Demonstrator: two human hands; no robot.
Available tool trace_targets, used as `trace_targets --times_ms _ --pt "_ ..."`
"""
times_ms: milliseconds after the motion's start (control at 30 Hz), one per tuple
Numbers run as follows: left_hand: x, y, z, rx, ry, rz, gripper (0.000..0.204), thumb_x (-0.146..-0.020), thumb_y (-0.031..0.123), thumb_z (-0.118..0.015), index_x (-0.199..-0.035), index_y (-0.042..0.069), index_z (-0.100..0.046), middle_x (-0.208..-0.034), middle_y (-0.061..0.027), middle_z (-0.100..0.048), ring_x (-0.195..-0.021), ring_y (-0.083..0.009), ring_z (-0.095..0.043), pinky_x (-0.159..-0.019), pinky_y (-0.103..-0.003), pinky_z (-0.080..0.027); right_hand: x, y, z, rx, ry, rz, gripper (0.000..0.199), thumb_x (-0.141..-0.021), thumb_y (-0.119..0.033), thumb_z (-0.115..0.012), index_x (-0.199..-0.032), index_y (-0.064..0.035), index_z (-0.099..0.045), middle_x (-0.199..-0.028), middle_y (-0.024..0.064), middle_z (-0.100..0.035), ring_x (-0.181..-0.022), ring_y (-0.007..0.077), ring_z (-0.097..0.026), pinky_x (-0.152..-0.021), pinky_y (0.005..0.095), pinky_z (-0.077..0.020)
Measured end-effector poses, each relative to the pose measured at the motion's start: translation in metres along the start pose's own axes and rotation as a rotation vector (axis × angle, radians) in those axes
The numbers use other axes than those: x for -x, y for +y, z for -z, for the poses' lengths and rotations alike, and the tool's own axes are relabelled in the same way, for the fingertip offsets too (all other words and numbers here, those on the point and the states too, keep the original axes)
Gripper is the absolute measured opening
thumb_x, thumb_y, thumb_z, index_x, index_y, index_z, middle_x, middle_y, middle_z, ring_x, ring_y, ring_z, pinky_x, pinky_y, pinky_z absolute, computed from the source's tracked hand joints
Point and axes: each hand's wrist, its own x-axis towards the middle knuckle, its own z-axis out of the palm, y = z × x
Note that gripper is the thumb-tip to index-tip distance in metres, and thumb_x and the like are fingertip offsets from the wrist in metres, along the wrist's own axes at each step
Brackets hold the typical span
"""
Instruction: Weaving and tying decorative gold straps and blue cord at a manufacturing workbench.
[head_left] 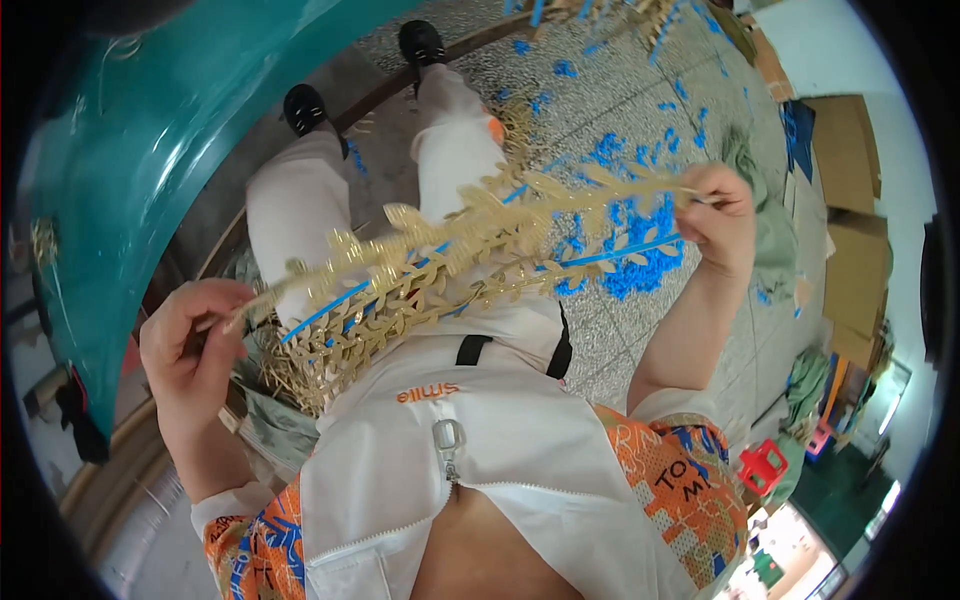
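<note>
A gold leaf-shaped trim (520, 215) stretches across my lap in several strands, running from one hand to the other. Its left end is pinched between the thumb and fingers of my left hand (195, 340). At the other end, my right hand (718, 215) grips the trim with closed fingers, higher and farther out. Thin blue strips (625, 250) run along the strands, and I cannot tell whether they are joined to the leaves. The lower strands hang loosely over my white trousers (295, 200), partly hiding them.
Blue scraps (640, 270) litter the speckled floor beside my right leg. A glossy teal surface (180, 130) curves along the left. Gold trimmings (285, 375) are heaped by my left hip. Cardboard boxes (858, 275) and a red plastic object (762, 467) stand at the right.
</note>
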Motion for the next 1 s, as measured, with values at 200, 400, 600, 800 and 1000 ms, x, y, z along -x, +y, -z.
trace_targets --times_ms 200,400,600,800,1000 --pt "0.0 0.0 -0.057 -0.06 -0.521 0.114 0.025 -0.068 0.007 -0.064 -0.091 -0.001 -0.056 -0.08 -0.0126 -0.058 -0.069 -0.0211 -0.058 -0.06 -0.027 -0.045 0.002 0.018 -0.066 -0.445 0.157 -0.031 0.016 -0.081 -0.018 -0.054 -0.076 -0.0054 -0.046 -0.062 0.0019 -0.044 -0.048 0.0072 -0.037 -0.044 0.022 -0.0293" --pt "-0.021 0.016 -0.16 -0.081 -0.601 -0.1 0.04 -0.07 0.017 -0.063 -0.105 0.001 -0.052 -0.098 -0.0207 -0.055 -0.079 -0.0337 -0.056 -0.067 -0.038 -0.045 0.0 0.004 -0.094 -0.718 0.221 0.041 0.014 -0.084 -0.014 -0.051 -0.074 -0.0049 -0.048 -0.063 0.0018 -0.045 -0.051 0.0072 -0.036 -0.047 0.0222 -0.0277" --pt "-0.036 0.01 -0.227 -0.249 -0.667 -0.282 0.031 -0.071 0.017 -0.061 -0.097 0.002 -0.057 -0.071 -0.0178 -0.059 -0.066 -0.0316 -0.057 -0.06 -0.037 -0.045 0.019 -0.006 -0.086 -0.839 0.373 0.179 0.011 -0.083 -0.013 -0.051 -0.075 -0.0056 -0.049 -0.064 0.0016 -0.046 -0.049 0.006 -0.035 -0.046 0.0208 -0.0273" --pt "-0.048 -0.01 -0.218 0.012 -0.536 0.01 0.021 -0.071 0.018 -0.062 -0.087 0.003 -0.06 -0.052 -0.0117 -0.054 -0.044 -0.0182 -0.051 -0.046 -0.03 -0.039 0.048 0.011 -0.08 -0.61 0.239 0.104 0.005 -0.08 -0.008 -0.054 -0.077 -0.0056 -0.051 -0.064 0.0011 -0.048 -0.047 0.0052 -0.036 -0.042 0.0196 -0.0261" --pt "-0.031 -0.007 -0.207 -0.024 -0.535 -0.244 0.02 -0.069 0.013 -0.065 -0.085 0.005 -0.058 -0.062 -0.0084 -0.057 -0.048 -0.017 -0.052 -0.046 -0.028 -0.04 0.019 0.026 -0.049 -0.376 0.535 0.346 0.01 -0.077 -0.011 -0.06 -0.073 -0.007 -0.051 -0.062 -0.0021 -0.047 -0.049 0.0037 -0.037 -0.044 0.0199 -0.0275"
